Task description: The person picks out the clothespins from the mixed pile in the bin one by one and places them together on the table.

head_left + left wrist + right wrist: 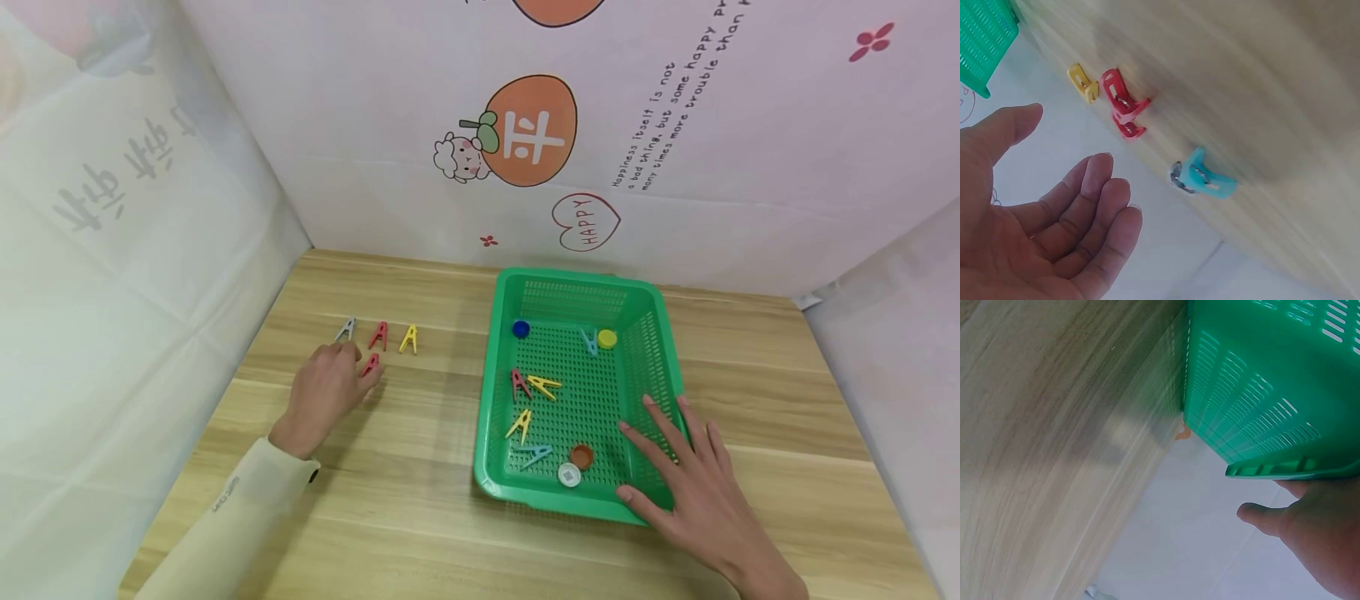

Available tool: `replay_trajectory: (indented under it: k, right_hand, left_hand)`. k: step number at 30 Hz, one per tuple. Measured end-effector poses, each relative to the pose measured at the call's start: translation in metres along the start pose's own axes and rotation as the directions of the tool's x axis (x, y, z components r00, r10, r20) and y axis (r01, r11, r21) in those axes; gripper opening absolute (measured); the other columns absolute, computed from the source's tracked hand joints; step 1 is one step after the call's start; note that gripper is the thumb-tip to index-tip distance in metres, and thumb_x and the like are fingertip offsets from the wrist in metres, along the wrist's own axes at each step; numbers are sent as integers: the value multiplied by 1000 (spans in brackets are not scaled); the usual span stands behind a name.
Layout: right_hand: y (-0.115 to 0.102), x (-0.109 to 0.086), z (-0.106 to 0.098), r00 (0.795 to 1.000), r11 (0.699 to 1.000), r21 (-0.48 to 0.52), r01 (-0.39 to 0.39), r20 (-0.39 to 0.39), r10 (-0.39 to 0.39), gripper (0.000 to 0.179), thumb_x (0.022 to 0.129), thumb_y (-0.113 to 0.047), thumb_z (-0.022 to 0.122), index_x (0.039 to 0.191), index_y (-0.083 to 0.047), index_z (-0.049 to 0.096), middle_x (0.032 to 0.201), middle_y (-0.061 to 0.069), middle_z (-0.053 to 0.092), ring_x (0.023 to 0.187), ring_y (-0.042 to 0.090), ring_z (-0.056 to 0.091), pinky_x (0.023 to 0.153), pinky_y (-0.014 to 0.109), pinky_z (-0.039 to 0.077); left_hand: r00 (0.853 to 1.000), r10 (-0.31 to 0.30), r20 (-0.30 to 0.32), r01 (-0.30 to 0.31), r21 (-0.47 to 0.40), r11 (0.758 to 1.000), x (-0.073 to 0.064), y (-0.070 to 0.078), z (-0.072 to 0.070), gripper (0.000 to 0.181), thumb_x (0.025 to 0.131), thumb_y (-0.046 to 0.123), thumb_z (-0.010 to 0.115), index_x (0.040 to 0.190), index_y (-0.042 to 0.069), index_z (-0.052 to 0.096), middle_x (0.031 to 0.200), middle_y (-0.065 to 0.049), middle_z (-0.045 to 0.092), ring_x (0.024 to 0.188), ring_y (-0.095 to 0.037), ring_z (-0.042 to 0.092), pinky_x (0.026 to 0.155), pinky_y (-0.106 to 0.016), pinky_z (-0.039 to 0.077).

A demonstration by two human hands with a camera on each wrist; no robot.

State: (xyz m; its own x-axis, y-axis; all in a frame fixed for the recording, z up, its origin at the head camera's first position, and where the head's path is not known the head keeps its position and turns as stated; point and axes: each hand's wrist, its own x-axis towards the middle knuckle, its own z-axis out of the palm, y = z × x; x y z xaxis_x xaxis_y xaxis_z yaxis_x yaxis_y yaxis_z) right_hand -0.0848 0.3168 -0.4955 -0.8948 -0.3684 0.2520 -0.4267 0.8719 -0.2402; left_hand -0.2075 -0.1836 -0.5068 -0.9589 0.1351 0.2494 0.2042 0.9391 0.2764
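Observation:
My left hand point(322, 392) hovers over the left of the table, fingers loosely bent and nothing between them. Close by its fingertips lies a red clothespin point(371, 364). Just beyond are another red clothespin point(379, 335), a yellow clothespin point(408, 337) and a grey clothespin point(347, 327). A light blue clothespin point(1217, 185) shows in the left wrist view; the hand hides it in the head view. My right hand point(697, 479) rests, fingers spread, over the right rim of a green plastic basket point(489, 400).
Inside the basket lie red, yellow and light blue clothespins, plus a blue cap point(521, 329), a yellow cap point(607, 339), a brown cap point(581, 456) and a white cap point(569, 475). A printed cloth point(375, 167) hangs behind the wooden table point(420, 433) and along its sides.

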Motion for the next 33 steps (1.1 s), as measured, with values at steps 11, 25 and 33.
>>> replay_trajectory:
  k: [11, 25, 33]
  right_hand:
    - [-1, -1, 0, 1000, 1000, -6, -7, 7, 7, 77, 94, -57, 78, 161, -28, 54, 181, 9, 28, 170, 43, 6, 135, 66, -6]
    - [-1, -1, 1, 1000, 1000, 0, -12, 6, 12, 75, 94, -56, 78, 160, -27, 56, 181, 8, 28, 170, 43, 6, 135, 67, -5]
    - [0, 0, 1, 1000, 1000, -8, -13, 8, 13, 76, 94, -56, 78, 161, -28, 55, 181, 8, 28, 170, 43, 7, 135, 67, -4]
  left_hand:
    - [992, 72, 102, -67, -50, 997, 32, 12, -12, 28, 101, 26, 74, 93, 0, 68, 77, -8, 62, 75, -27, 58, 60, -35, 51]
    - [906, 407, 113, -407, -18, 913, 85, 65, -42, 26, 100, 17, 76, 117, -1, 71, 115, -17, 76, 113, -37, 70, 92, -44, 62]
    - [832, 511, 217, -524, 2, 852, 108, 97, -50, 29, 100, 17, 78, 124, 3, 70, 124, -14, 76, 119, -32, 70, 106, -43, 59]
